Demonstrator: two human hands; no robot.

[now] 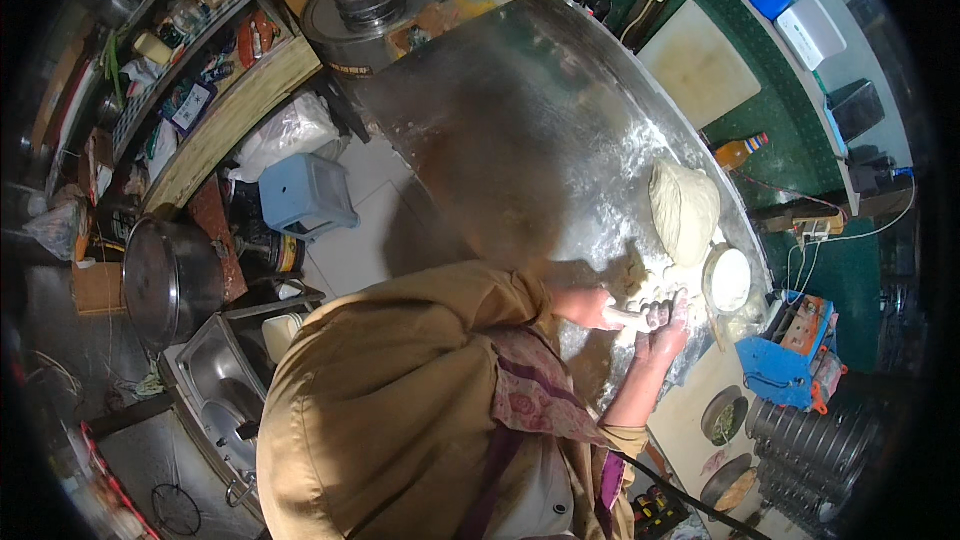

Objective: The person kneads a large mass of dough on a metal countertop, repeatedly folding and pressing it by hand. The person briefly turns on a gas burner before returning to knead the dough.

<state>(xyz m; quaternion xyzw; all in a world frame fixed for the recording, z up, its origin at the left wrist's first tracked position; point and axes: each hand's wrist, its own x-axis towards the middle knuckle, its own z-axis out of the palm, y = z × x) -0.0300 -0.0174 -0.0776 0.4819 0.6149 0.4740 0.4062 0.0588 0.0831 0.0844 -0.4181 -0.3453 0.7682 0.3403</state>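
Observation:
My left hand (586,307) grips one end of a pale, narrow piece of dough (628,318), which spans the gap to my right hand (666,331). The curled fingers of the right hand are on its other end. Both hands are floury and low over a metal work table (525,112) dusted with flour. A large lump of dough (684,211) rests just beyond them. To the right of the lump stands a round container of white flour (729,279). Small bits of dough and loose flour lie around my fingers.
A white cutting board (697,63) leans against the green wall, above an orange bottle (741,151). At the right are a blue toolbox-like container (787,360) and bowls of food (724,416). A blue plastic stool (306,195) and a big pot (169,281) stand at the left.

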